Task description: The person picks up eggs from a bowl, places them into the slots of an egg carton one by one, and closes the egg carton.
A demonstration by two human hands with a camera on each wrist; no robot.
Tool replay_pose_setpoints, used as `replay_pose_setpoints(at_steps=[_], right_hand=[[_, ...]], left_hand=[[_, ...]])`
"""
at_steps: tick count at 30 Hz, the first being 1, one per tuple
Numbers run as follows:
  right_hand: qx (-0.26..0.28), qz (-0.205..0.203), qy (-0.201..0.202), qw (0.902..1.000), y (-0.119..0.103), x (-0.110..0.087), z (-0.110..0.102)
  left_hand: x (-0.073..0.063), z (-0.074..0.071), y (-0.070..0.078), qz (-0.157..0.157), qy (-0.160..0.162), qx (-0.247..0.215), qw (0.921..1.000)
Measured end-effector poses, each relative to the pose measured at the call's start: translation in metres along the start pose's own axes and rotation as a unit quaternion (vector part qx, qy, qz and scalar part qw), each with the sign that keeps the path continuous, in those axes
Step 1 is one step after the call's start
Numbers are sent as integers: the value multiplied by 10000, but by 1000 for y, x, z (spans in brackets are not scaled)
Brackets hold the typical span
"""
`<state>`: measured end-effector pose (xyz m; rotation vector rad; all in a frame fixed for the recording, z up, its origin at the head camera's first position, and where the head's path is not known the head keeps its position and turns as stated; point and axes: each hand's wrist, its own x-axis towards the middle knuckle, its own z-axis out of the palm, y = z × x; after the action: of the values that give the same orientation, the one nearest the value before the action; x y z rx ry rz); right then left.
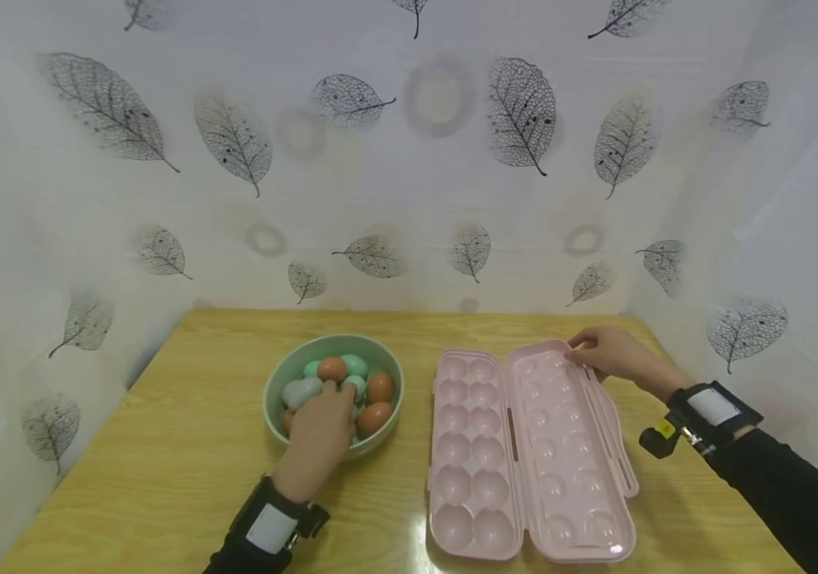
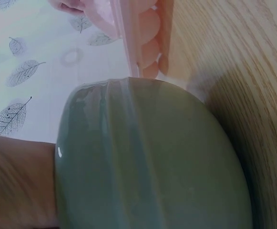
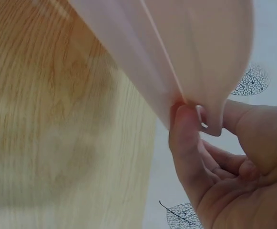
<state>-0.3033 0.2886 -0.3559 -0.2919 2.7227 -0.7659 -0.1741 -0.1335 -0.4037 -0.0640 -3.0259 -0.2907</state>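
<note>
A pale green bowl [image 1: 270, 406] holds several brown, mint green and greyish eggs. My left hand [image 1: 324, 422] reaches over its near side, fingertips down among the eggs. I cannot tell whether those fingers hold an egg. From the left wrist, the glossy outer wall of the bowl [image 2: 167, 157] fills much of the view. To the right lies a pink egg carton [image 1: 471, 462], opened out, its cups bare. My right hand [image 1: 613, 352] pinches the far right corner of its raised lid [image 1: 570, 446]. In the right wrist view, thumb and fingers grip the lid's edge [image 3: 200, 57].
Both the bowl and the carton stand on a wood-grain table [image 1: 186, 446]. A white leaf-print sheet [image 1: 395, 175] hangs behind the table and along both sides. A narrow pink flap [image 1: 613, 434] runs along the right edge of the lid.
</note>
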Motion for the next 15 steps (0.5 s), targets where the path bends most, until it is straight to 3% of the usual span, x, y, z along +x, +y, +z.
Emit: replay_pose_setpoints(at_steps=[15], right_hand=[[307, 91, 429, 9986, 1, 0, 11]], left_hand=[[-4, -1, 2, 287, 487, 86, 9984]])
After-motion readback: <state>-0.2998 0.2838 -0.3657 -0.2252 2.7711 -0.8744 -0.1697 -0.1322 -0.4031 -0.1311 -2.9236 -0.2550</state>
